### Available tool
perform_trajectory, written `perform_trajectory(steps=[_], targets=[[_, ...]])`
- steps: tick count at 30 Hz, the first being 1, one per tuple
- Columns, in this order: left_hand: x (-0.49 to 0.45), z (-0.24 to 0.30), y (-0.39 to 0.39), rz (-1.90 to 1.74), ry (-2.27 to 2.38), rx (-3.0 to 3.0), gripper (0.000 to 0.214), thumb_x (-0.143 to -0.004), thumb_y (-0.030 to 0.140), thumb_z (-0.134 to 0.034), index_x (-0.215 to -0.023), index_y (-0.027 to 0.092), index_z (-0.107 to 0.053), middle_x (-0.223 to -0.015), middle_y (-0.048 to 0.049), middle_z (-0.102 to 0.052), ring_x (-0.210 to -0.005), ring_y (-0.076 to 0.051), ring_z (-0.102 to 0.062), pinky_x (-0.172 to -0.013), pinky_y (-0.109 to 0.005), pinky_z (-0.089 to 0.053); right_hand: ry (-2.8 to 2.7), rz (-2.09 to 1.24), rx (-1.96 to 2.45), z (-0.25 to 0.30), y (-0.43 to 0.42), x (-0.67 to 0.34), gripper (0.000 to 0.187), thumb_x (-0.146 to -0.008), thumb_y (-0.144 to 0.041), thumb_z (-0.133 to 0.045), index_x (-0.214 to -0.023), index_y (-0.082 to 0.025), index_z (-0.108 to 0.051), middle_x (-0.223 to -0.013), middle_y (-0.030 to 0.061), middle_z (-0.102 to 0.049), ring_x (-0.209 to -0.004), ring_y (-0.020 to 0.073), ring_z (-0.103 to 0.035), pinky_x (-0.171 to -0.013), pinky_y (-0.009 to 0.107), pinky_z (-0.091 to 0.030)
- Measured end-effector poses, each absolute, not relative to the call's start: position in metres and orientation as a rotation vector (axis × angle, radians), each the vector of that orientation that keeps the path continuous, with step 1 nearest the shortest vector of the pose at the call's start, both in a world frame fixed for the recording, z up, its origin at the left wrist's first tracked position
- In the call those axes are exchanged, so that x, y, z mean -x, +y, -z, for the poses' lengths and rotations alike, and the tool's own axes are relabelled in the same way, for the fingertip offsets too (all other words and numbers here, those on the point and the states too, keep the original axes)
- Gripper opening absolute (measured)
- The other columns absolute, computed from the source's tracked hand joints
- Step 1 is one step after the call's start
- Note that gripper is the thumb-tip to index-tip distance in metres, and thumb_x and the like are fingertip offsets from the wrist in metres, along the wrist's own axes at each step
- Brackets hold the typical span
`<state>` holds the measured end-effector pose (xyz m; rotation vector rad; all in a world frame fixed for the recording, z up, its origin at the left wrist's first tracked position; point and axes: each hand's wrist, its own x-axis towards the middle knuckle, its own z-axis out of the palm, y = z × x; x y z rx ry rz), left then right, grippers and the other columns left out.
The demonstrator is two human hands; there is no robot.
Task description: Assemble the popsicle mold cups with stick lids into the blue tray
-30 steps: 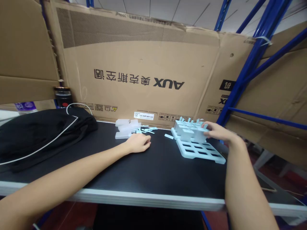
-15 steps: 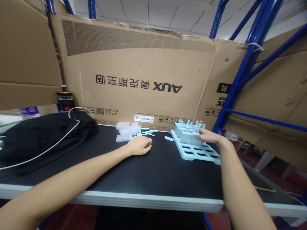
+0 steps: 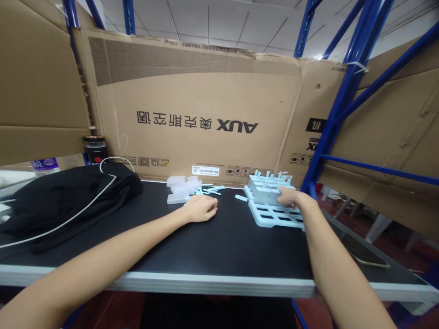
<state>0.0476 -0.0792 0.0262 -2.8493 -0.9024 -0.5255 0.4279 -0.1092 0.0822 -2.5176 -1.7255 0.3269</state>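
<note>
My left hand [image 3: 201, 208] rests on the black table top in a loose fist, with nothing visible in it. Just behind it lie several translucent white cases [image 3: 185, 187] and a loose pile of light-blue sticks [image 3: 214, 188]. To the right, light-blue ice pop molds [image 3: 261, 196] stand in the back of a slotted light-blue tray [image 3: 270, 223], stick handles pointing up. My right hand [image 3: 288, 196] has its fingers closed on the front right mold; some fingertips are hidden. One loose stick [image 3: 241, 198] lies left of the tray, apart from it.
Cardboard panels [image 3: 192, 91] wall the back and sides. Blue rack posts [image 3: 338, 109] rise at the right. A black cloth bag [image 3: 68, 196] with a white cable [image 3: 85, 201] covers the left of the table, a dark jar [image 3: 95, 149] behind it. A phone [image 3: 368, 258] lies far right.
My right hand has shifted slightly left and down, from the stick handles to the front of the molds. The view has turned a little; my left hand stays in place.
</note>
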Motion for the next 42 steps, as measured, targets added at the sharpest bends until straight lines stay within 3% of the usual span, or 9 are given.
perform_trajectory(steps=[3, 7, 12, 14, 18, 25, 35, 42], targets=[[-0.049, -0.027, -0.080, 0.519, -0.926, 2.815, 0.018, -0.091, 0.033, -0.046, -0.084, 0.023, -0.059, -0.086, -0.0029, -0.069, -0.077, -0.020, -0.064, -0.061, -0.028, -0.042, -1.710, -0.220, 2.528, -0.081, -0.109, -0.428, 0.056, -0.064, -0.019, -0.062, -0.119, -0.012, -0.053, -0.081, 0.0112, -0.068, -0.069, 0.0249, -0.067, -0.056, 0.031, -0.049], [-0.048, -0.031, -0.078, 0.530, -1.017, 2.688, 0.019, -0.091, 0.031, -0.044, -0.084, 0.021, -0.059, -0.087, -0.0060, -0.069, -0.077, -0.022, -0.065, -0.063, -0.030, -0.044, -1.694, 0.005, 2.487, -0.096, -0.119, -0.428, 0.047, -0.069, -0.018, -0.059, -0.115, -0.010, -0.055, -0.098, 0.0169, -0.067, -0.092, 0.0273, -0.066, -0.072, 0.032, -0.049], [-0.037, -0.045, -0.070, 0.522, -1.178, 2.552, 0.020, -0.090, 0.030, -0.043, -0.089, 0.020, -0.060, -0.089, -0.0086, -0.069, -0.079, -0.024, -0.065, -0.068, -0.033, -0.045, -1.304, 0.740, 2.030, -0.123, -0.139, -0.391, 0.031, -0.085, -0.022, -0.045, -0.113, -0.015, -0.055, -0.112, 0.0191, -0.059, -0.111, 0.0328, -0.053, -0.086, 0.040, -0.044], [-0.030, -0.051, -0.066, 0.528, -1.251, 2.492, 0.022, -0.090, 0.032, -0.043, -0.091, 0.020, -0.061, -0.090, -0.0090, -0.069, -0.082, -0.025, -0.065, -0.070, -0.033, -0.046, -1.375, 0.817, 1.854, -0.123, -0.138, -0.360, 0.028, -0.089, -0.023, -0.040, -0.112, -0.016, -0.055, -0.107, 0.0181, -0.060, -0.108, 0.0316, -0.052, -0.086, 0.039, -0.042], [-0.018, -0.061, -0.059, 0.484, -1.220, 2.440, 0.019, -0.087, 0.030, -0.046, -0.090, 0.020, -0.061, -0.092, -0.0095, -0.069, -0.091, -0.026, -0.064, -0.072, -0.033, -0.046, -1.963, 0.655, 1.795, -0.094, -0.117, -0.295, 0.027, -0.089, -0.021, -0.040, -0.109, -0.015, -0.057, -0.104, 0.0175, -0.064, -0.098, 0.0284, -0.054, -0.084, 0.036, -0.042], [0.005, -0.081, -0.049, 0.338, -1.221, 2.406, 0.018, -0.081, 0.028, -0.045, -0.084, 0.021, -0.062, -0.089, -0.0076, -0.070, -0.083, -0.025, -0.065, -0.065, -0.032, -0.044, -2.306, 0.430, 2.109, -0.037, -0.097, -0.263, 0.034, -0.088, -0.024, -0.047, -0.110, -0.004, -0.063, -0.111, 0.0277, -0.065, -0.108, 0.0361, -0.059, -0.090, 0.044, -0.042], [0.013, -0.084, -0.049, 0.115, -1.155, 2.629, 0.021, -0.074, 0.035, -0.052, -0.084, 0.024, -0.067, -0.094, -0.0050, -0.070, -0.088, -0.023, -0.064, -0.070, -0.030, -0.046, -2.469, 0.179, 1.913, -0.051, -0.100, -0.279, 0.035, -0.084, -0.020, -0.050, -0.115, -0.011, -0.065, -0.119, 0.0187, -0.065, -0.108, 0.0293, -0.063, -0.083, 0.033, -0.046], [0.011, -0.076, -0.046, 0.069, -1.170, 2.636, 0.034, -0.074, 0.040, -0.055, -0.104, 0.026, -0.066, -0.108, -0.0075, -0.067, -0.095, -0.028, -0.064, -0.074, -0.036, -0.049, -2.422, 0.045, 1.748, -0.045, -0.092, -0.280, 0.039, -0.077, -0.022, -0.060, -0.115, -0.013, -0.063, -0.117, 0.0134, -0.066, -0.105, 0.0249, -0.062, -0.082, 0.027, -0.045]])
